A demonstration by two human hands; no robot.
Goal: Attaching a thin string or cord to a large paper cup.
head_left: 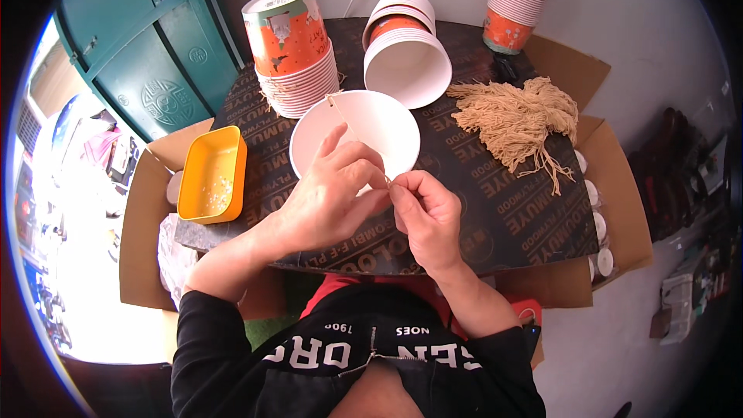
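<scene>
A white-lined paper bucket (311, 130) lies with its mouth toward me in the middle of the dark table. A thin tan cord (345, 121) comes from a hole at its far rim and crosses the mouth toward my fingers. My left hand (340, 190) is in front of the bucket, one finger raised, the others bent together near the cord's end. My right hand (427, 215) meets it at the near rim, thumb and forefinger pinched on the cord. The fingertips hide the cord's end and part of the near rim.
Stacked orange buckets (294, 46) stand upside down at back left; more white buckets (409, 70) lie behind. Tan cords (518, 120) are heaped right, below a tall bucket stack (520, 8). A yellow tray (213, 178) with small white bits sits left. Cardboard boxes (619, 209) flank the table.
</scene>
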